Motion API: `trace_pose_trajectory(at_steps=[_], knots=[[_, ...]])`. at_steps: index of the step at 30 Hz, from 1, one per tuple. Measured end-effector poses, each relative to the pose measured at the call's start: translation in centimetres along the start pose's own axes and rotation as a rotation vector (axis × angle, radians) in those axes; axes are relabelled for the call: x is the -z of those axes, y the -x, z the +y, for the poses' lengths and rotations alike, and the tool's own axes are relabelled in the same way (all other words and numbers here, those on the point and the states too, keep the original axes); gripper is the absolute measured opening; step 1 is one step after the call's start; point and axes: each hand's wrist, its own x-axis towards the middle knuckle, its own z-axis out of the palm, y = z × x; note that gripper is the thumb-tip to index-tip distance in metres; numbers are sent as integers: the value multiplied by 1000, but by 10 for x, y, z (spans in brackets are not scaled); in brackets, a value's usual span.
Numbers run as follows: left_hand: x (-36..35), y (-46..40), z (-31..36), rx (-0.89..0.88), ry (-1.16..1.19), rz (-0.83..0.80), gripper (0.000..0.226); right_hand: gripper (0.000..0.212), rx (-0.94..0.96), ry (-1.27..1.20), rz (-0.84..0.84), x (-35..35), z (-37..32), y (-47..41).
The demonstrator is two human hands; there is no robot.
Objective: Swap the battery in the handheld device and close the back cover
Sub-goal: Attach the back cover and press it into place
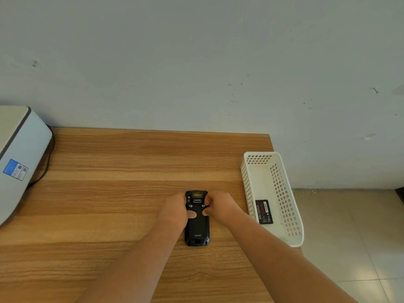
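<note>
Fingers of the left hand curled round the left edge of the black handheld device, thumb pressed flat on the back cover; right hand mirrored on the right edge, thumb likewise on the cover, both gripping near the upper end just below the two small screws. Lying back-up on a wood-grain worktop, long axis pointing away toward a pale, scuffed wall, lower end free of either hand. Farther right, on the worktop's edge, a white perforated basket holding one black battery flat on its floor, well apart from the device. At far left, a white machine with a blue label and a dark cable. Beyond the worktop, beige floor tiles.
</note>
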Motion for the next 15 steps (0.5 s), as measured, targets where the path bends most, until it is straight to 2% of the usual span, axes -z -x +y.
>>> trace_pose_trajectory(at_steps=[4,8,12,15], knots=[[0,2,0,-17,7,7,42,29,93,-19,80,-5,1,5],[1,4,0,-12,1,3,46,33,167,47,50,-4,-1,4],[1,3,-1,-15,-8,-4,45,34,114,42,32,-3,-3,-1],[1,1,-1,-4,-23,-7,46,26,21,9,0,-5,-2,2]])
